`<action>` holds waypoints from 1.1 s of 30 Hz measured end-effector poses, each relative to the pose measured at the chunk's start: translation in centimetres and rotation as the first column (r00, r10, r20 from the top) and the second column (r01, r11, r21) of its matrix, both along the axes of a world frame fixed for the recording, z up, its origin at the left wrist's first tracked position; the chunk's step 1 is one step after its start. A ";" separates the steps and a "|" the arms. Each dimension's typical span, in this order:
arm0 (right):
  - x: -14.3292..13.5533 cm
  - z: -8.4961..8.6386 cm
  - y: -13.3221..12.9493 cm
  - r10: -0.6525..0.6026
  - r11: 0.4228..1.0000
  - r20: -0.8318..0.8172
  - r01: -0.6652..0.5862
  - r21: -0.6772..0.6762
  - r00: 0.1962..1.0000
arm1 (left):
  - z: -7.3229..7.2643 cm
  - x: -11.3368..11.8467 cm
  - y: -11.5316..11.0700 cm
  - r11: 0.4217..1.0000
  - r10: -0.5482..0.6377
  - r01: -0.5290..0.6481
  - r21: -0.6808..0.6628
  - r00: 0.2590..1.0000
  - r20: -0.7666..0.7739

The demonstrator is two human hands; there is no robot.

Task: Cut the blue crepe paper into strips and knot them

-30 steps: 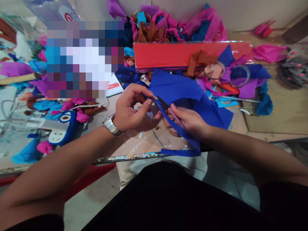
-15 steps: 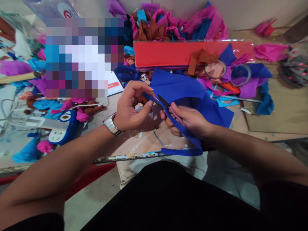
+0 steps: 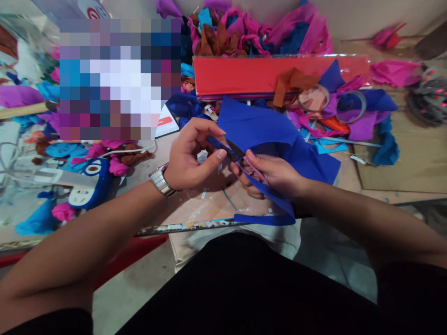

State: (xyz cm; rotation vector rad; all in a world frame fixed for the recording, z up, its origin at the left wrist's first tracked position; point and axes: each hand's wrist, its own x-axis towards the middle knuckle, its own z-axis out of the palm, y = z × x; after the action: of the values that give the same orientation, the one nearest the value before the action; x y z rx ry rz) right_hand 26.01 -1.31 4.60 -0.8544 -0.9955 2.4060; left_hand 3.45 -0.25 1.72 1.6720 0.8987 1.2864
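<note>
A sheet of deep blue paper or thin cloth (image 3: pixel 258 121) hangs over the table, a cut strip of it (image 3: pixel 268 218) curling down to the table's front edge. My right hand (image 3: pixel 267 170) is closed around the pink handles of a pair of scissors (image 3: pixel 256 171). Their dark blades sit at the sheet's left edge, close to the fingertips of my left hand (image 3: pixel 195 153). That hand pinches the blue edge between thumb and fingers; a metal watch (image 3: pixel 163 181) circles its wrist. The exact cut point is partly hidden by the fingers.
Behind the sheet lies a red pack in clear wrap (image 3: pixel 240 75), with crumpled coloured scraps (image 3: pixel 237 32) beyond it. Tape rolls (image 3: pixel 350 107) lie to the right, near cardboard (image 3: pixel 401 163). On the left are a blue-and-white power strip (image 3: pixel 89 184) and cables. A blurred-out patch covers the upper left.
The scissor blades have shifted slightly left and changed angle against the blue edge. Both hands stay almost in place, and the sheet keeps nearly the same shape.
</note>
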 end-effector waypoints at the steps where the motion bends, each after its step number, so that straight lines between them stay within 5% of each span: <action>1: 0.0 0.0 0.0 0.002 1.000 -0.007 -0.003 -0.010 1.000 | 0.1 0.1 0.0 1.000 -0.003 0.003 0.005 1.000 0.000; 12: -0.4 -0.1 -0.2 0.004 0.999 -0.012 -0.004 -0.046 1.000 | 0.2 0.4 -0.2 1.000 -0.005 0.005 -0.015 1.000 0.006; 19: -0.4 -0.3 -0.3 0.021 0.999 -0.046 -0.022 -0.032 0.999 | -0.7 0.5 0.6 0.991 -0.070 0.062 0.118 0.995 0.065; 33: 0.3 -0.5 0.0 0.041 0.999 -0.025 -0.042 -0.021 0.999 | -0.8 0.4 1.6 0.990 0.007 -0.030 0.141 0.986 0.165</action>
State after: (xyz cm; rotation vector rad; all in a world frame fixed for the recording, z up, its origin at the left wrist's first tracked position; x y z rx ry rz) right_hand 26.32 -1.31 4.12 -0.8169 -0.9897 2.4602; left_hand 3.84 1.37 0.94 1.6412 0.7398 1.5083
